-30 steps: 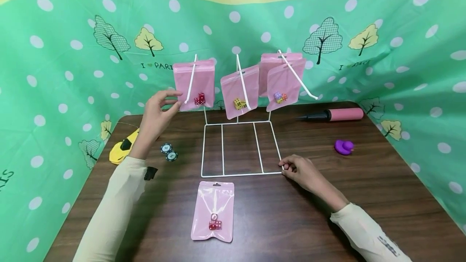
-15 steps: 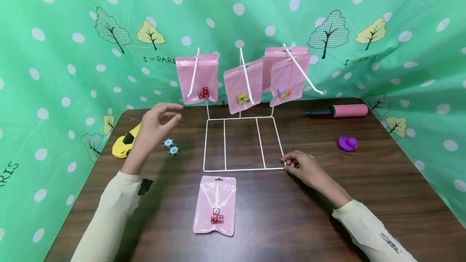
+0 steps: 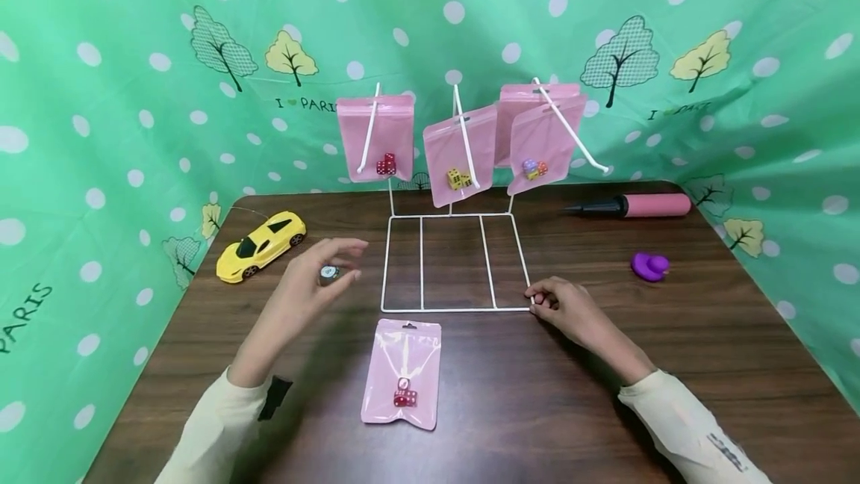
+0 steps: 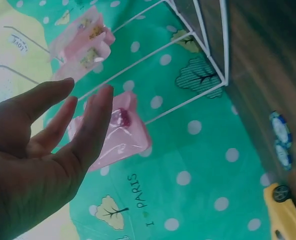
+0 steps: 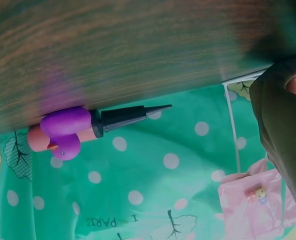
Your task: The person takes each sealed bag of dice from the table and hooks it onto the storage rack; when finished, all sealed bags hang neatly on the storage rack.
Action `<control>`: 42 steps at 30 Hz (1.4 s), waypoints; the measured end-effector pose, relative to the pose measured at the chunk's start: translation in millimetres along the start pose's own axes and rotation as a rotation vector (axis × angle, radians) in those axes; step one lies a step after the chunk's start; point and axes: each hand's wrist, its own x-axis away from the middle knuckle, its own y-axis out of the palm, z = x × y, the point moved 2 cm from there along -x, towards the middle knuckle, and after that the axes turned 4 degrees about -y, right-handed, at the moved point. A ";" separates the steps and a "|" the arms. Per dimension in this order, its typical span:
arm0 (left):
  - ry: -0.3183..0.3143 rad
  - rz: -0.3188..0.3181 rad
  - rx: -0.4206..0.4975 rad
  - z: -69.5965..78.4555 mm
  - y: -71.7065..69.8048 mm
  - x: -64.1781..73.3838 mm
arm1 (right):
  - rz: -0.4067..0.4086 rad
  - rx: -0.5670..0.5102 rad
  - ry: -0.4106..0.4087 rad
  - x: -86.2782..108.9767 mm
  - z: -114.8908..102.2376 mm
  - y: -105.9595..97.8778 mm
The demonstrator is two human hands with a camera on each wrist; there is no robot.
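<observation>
A white wire rack (image 3: pixel 453 310) stands on the brown table (image 3: pixel 672 364), and pink pouches of dice hang from its three hooks: left (image 3: pixel 376 137), middle (image 3: pixel 460 155), right (image 3: pixel 543 142). Another pink pouch (image 3: pixel 402 373) with red dice lies flat in front of the rack. My left hand (image 3: pixel 344 264) hovers over the poker chips (image 3: pixel 329 272), fingers loosely spread and holding nothing; the left wrist view shows its open fingers (image 4: pixel 95 120). My right hand (image 3: pixel 539 299) pinches the rack's front right corner, and shows as a dark shape (image 5: pixel 283 120) in the right wrist view.
A yellow toy car (image 3: pixel 260 245) sits at the left of the table. A pink and black air pump (image 3: pixel 631 206) lies at the back right, with a purple duck (image 3: pixel 649 266) in front of it. A green dotted cloth (image 3: pixel 101 133) walls the table on three sides.
My left hand has dropped away from the left hanging pouch and come down and forward, to just above the poker chips. The right hand has stayed on the rack corner.
</observation>
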 end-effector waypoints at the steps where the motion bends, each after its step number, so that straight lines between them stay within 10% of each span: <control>1: -0.002 -0.016 0.009 -0.8 2.3 3.4 | 0.004 0.001 0.001 0.3 0.2 -0.5; 10: -0.163 -0.215 0.116 -7.2 22.3 45.8 | -0.014 0.004 0.016 0.6 -0.6 -1.4; 22: -0.270 -0.310 0.069 -14.5 51.4 81.0 | -0.017 -0.009 0.014 1.2 -0.5 1.8; 29: -0.236 -0.290 -0.040 -39.5 69.9 91.2 | -0.003 -0.002 0.005 1.2 -0.7 -0.4; 35: -0.392 -0.322 -0.050 -17.5 67.7 87.9 | 0.003 0.001 -0.001 1.3 -1.6 -0.2; 42: -0.350 -0.319 -0.083 -9.3 71.3 88.1 | 0.003 0.003 -0.009 1.3 -0.2 1.8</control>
